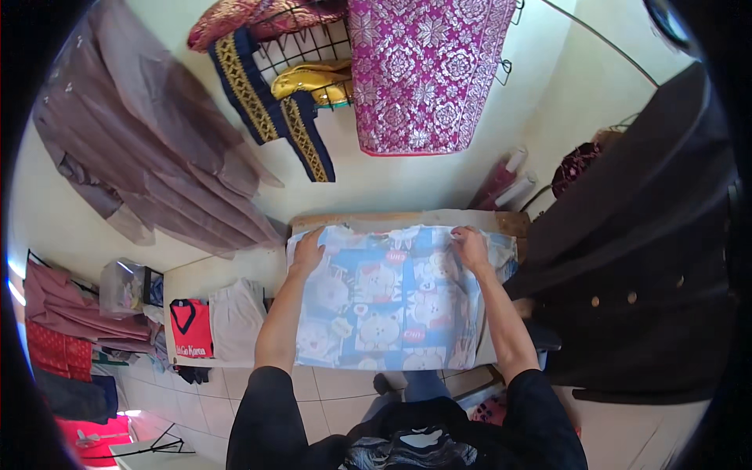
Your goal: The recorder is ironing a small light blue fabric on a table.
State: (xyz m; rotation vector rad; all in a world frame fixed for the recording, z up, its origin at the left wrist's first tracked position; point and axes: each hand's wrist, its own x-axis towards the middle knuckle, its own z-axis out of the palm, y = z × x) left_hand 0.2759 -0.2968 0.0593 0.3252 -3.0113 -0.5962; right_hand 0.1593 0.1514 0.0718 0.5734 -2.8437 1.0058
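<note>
A blue cloth (376, 305) with white cartoon animals lies spread over a low table in front of me, its near edge hanging at the table's front. The left part looks paler and hazier than the right. My left hand (310, 251) rests on the far left corner with its fingers stretched out. At the far right, my right hand (470, 249) is closed, its bent fingers pinching the cloth near its far edge. Small wrinkles run down the cloth's right side.
Left of the cloth lie a folded red garment (191, 329) and light grey folded trousers (237, 319). A mauve sheer dress (149, 133) hangs at the left, a long black garment (627, 258) at the right. Purple brocade (431, 74) hangs on the wall beside a wire rack (294, 47).
</note>
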